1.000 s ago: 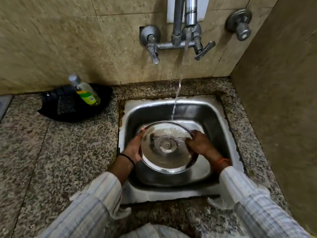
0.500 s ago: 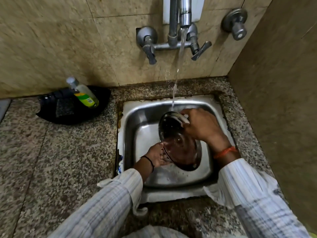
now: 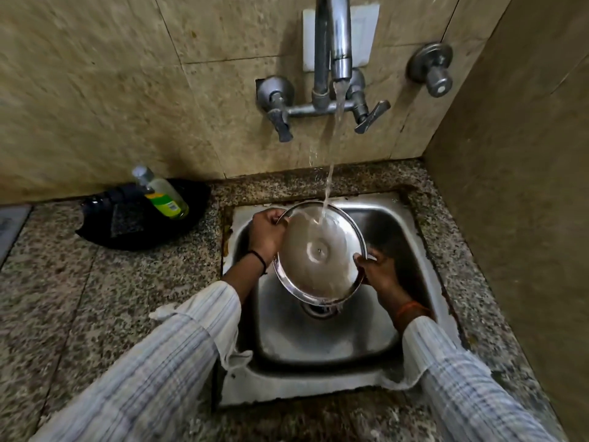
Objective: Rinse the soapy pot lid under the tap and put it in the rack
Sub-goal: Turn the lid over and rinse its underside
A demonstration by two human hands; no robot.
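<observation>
A round steel pot lid point(image 3: 318, 255) is held tilted over the steel sink point(image 3: 318, 346), its inner side facing me. Water from the tap point(image 3: 340, 55) falls onto the lid's upper part and runs down across it. My left hand point(image 3: 266, 236) grips the lid's upper left rim. My right hand point(image 3: 377, 269) grips the lower right rim. No rack is in view.
A black tray point(image 3: 105, 228) at the back left of the granite counter point(image 3: 79, 298) carries a lying bottle of yellow-green dish liquid point(image 3: 164, 196) and a scrub pad. Two tap levers and a separate valve point(image 3: 432, 70) stick out of the tiled wall. A side wall stands close on the right.
The lid was turned from top side up, through an edge-on tilt, to its inner side under the stream. My left hand moved from the lower rim to the upper left rim; my right hand dropped lower right.
</observation>
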